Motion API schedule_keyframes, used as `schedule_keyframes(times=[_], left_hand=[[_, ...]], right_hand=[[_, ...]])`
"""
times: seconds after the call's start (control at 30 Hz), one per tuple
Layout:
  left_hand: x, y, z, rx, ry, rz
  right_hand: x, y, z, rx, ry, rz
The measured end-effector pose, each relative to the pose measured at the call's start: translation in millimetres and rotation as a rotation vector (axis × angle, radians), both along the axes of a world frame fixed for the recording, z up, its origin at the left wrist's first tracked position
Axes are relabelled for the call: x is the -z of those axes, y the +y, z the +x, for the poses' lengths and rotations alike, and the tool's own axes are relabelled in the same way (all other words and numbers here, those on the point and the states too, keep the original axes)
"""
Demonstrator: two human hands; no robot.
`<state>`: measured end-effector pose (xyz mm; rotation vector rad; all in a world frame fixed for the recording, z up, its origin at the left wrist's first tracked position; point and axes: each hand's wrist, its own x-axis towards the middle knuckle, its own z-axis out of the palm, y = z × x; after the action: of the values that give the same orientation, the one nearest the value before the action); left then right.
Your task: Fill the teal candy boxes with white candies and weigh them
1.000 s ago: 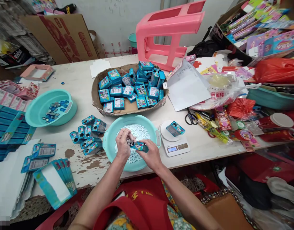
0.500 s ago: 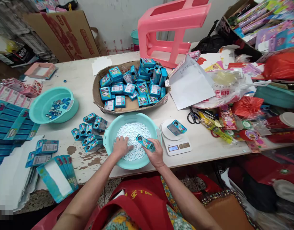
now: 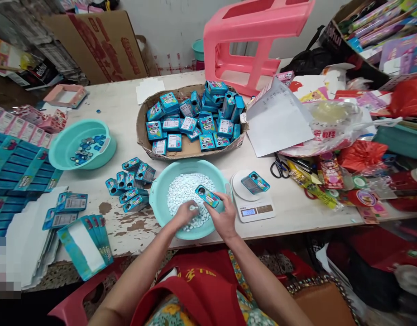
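Observation:
A teal basin (image 3: pixel 157 199) holds a heap of small white candies (image 3: pixel 177 190). Over the candies, my left hand (image 3: pixel 186 214) has its fingers curled together around some white candies. My right hand (image 3: pixel 224 215) grips a small blue box (image 3: pixel 207 196), tilted above the heap, with a round dark hole at its left end. Another blue box (image 3: pixel 255 182) lies on the white scale (image 3: pixel 257 210) to the right. Several blue boxes (image 3: pixel 129 180) stand grouped left of the basin.
A cardboard tray (image 3: pixel 191 156) full of blue boxes lies behind the basin. A second teal basin (image 3: pixel 82 124) with shiny caps is at the left. Scissors (image 3: pixel 280 167), paper (image 3: pixel 279 120) and a pink stool (image 3: pixel 259 22) are to the right and back.
My left hand has moved right towards the box, and its spread fingers have drawn together around candies. My right hand still holds the box. The whole view has shifted slightly.

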<state>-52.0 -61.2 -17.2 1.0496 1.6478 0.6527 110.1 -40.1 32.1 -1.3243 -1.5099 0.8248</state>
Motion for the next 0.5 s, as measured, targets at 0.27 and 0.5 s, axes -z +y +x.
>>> schedule_keyframes(times=[0.27, 0.5], left_hand=[[-64.1, 24, -13, -0.486, -0.711, 0.202], [-73.5, 41, 5, -0.696, -0.677, 0.469]], right_hand=[[8.1, 3, -13, -0.183, -0.206, -0.071], [-5.7, -4, -25, -0.260, -0.204, -0.093]])
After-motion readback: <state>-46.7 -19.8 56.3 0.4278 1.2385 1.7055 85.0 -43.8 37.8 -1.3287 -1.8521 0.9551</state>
